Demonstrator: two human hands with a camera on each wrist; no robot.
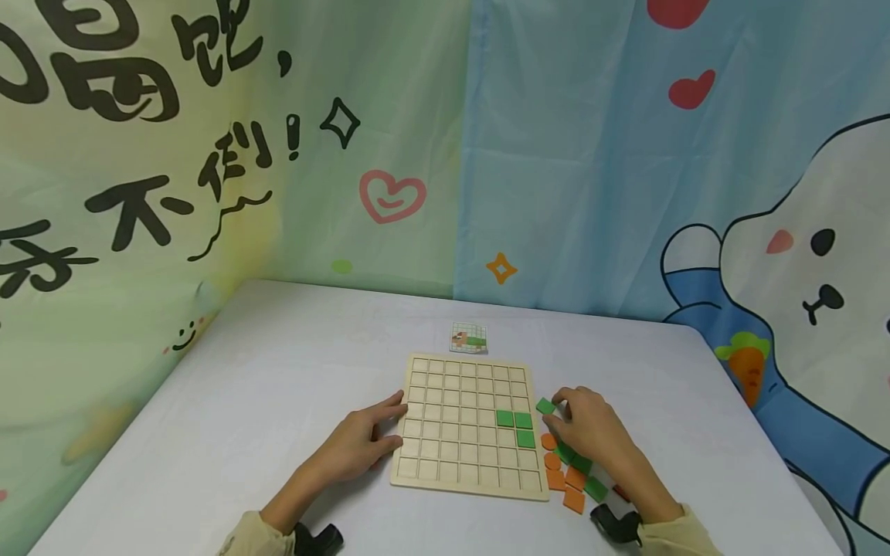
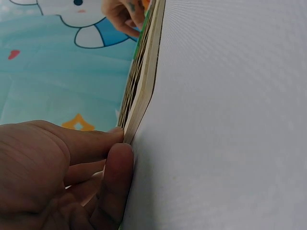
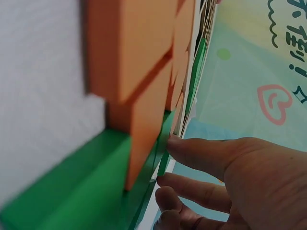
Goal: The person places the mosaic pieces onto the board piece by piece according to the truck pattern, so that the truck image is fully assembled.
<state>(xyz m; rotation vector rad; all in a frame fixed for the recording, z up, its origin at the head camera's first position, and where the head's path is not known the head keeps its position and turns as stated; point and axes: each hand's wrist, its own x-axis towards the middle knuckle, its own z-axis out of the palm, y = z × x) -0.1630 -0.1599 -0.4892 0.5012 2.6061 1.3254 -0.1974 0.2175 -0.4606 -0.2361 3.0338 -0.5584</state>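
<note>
A pale wooden grid board (image 1: 445,448) lies on the table, with three green square tiles (image 1: 524,439) in its right-hand cells. My left hand (image 1: 354,444) touches the board's left edge with fingertips and thumb. In the left wrist view those fingertips (image 2: 120,158) meet the board's side (image 2: 148,81). Just off the right edge, my right hand (image 1: 591,425) pinches a green square tile (image 1: 545,406) between thumb and index finger. The right wrist view shows that tile (image 3: 163,164) between the two tips, partly hidden. Loose tiles lie below this hand, some covered by it.
Orange squares (image 1: 573,500), orange rounds (image 1: 552,461) and more green squares (image 1: 596,488) crowd the board's right side. A dark red piece (image 1: 621,493) is partly hidden by the right wrist. Behind the board lies a small picture card (image 1: 469,338). A printed curtain (image 1: 556,193) hangs behind the table.
</note>
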